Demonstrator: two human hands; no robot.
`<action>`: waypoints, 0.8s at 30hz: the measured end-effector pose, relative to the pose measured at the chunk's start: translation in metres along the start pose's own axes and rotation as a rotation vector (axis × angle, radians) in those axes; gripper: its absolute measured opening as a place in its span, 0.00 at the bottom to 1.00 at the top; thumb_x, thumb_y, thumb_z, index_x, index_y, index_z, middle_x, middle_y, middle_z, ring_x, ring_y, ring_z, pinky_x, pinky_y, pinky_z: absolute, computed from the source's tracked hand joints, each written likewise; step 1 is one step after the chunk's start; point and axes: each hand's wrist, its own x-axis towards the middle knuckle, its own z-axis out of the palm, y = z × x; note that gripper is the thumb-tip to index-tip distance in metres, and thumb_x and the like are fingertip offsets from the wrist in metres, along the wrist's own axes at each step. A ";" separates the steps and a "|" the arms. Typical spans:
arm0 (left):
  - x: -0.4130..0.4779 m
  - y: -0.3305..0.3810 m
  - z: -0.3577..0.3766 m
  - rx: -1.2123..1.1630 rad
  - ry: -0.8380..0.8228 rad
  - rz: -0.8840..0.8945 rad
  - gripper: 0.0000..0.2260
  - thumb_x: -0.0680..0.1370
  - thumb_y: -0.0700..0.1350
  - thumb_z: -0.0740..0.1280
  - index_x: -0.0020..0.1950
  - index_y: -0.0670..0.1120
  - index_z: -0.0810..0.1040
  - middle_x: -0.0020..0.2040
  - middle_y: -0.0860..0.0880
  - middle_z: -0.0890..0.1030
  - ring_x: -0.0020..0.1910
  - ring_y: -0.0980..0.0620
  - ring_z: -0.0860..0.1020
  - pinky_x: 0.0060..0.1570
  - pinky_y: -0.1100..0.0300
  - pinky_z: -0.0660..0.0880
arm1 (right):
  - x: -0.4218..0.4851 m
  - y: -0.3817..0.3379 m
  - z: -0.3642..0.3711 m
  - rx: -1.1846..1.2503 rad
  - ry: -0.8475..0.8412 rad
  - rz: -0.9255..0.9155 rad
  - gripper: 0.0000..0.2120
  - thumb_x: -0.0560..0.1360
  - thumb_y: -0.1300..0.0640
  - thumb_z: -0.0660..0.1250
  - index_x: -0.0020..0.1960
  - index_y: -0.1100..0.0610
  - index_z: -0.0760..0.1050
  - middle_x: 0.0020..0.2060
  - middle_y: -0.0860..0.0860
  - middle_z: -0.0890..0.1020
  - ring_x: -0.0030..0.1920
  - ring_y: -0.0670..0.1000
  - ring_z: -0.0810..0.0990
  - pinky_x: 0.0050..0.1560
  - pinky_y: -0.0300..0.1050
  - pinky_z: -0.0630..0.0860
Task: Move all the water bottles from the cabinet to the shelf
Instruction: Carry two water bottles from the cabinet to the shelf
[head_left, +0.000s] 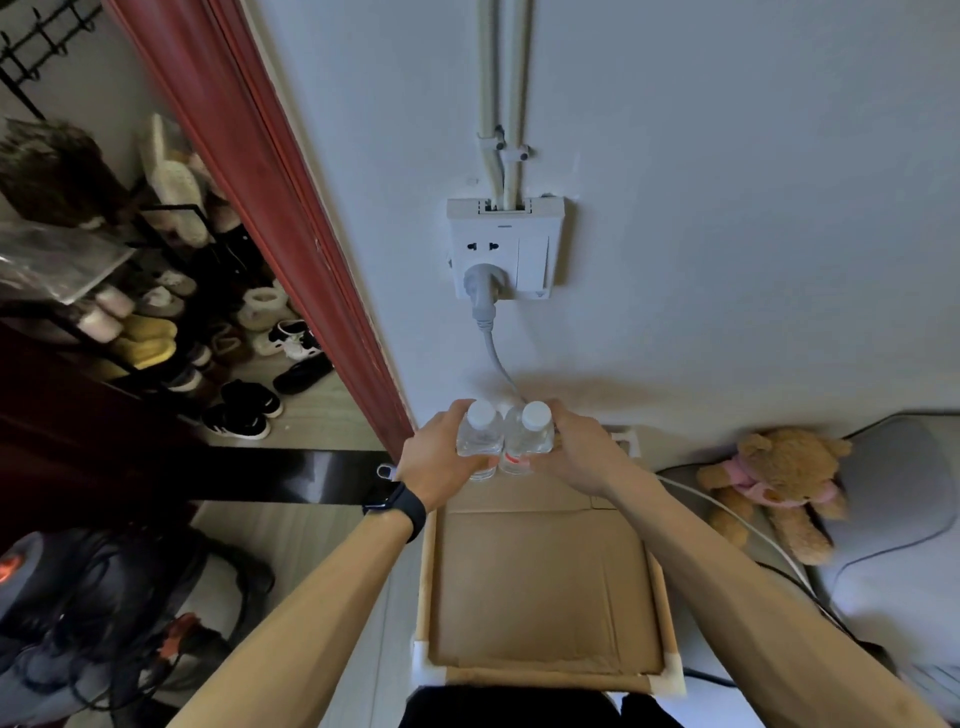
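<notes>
Two clear water bottles with white caps stand side by side at the far end of a cardboard-topped surface (545, 587), close to the wall. My left hand (441, 457) grips the left bottle (479, 441), and a black watch sits on that wrist. My right hand (576, 457) grips the right bottle (527, 441), which has a red mark low on its label. The bottles touch each other. A third white cap seems to peek out behind them, too hidden to be sure.
A wall socket (504, 249) with a grey plug and cable hangs just above the bottles. A red door frame (291, 223) and a shoe rack (171, 312) lie left. A teddy bear (774, 483) on a grey cushion lies right. A white cable crosses under my right arm.
</notes>
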 end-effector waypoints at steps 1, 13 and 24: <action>0.000 0.005 0.004 -0.008 -0.001 0.013 0.27 0.71 0.57 0.73 0.67 0.57 0.68 0.56 0.53 0.80 0.53 0.49 0.79 0.51 0.53 0.75 | -0.001 0.005 -0.005 -0.028 0.001 -0.003 0.34 0.68 0.44 0.76 0.69 0.49 0.66 0.54 0.47 0.81 0.53 0.51 0.79 0.43 0.42 0.70; 0.023 0.085 0.077 -0.145 -0.077 0.059 0.28 0.69 0.56 0.74 0.67 0.61 0.67 0.55 0.55 0.79 0.52 0.53 0.76 0.42 0.61 0.70 | -0.023 0.080 -0.086 -0.121 0.002 0.104 0.36 0.68 0.43 0.77 0.71 0.48 0.66 0.59 0.49 0.81 0.55 0.53 0.79 0.53 0.47 0.76; 0.036 0.089 0.089 -0.037 -0.101 0.061 0.32 0.69 0.59 0.75 0.70 0.59 0.65 0.55 0.53 0.82 0.50 0.52 0.78 0.44 0.58 0.75 | -0.022 0.090 -0.090 -0.185 0.000 0.055 0.38 0.64 0.33 0.72 0.67 0.49 0.66 0.56 0.47 0.80 0.52 0.52 0.79 0.50 0.49 0.77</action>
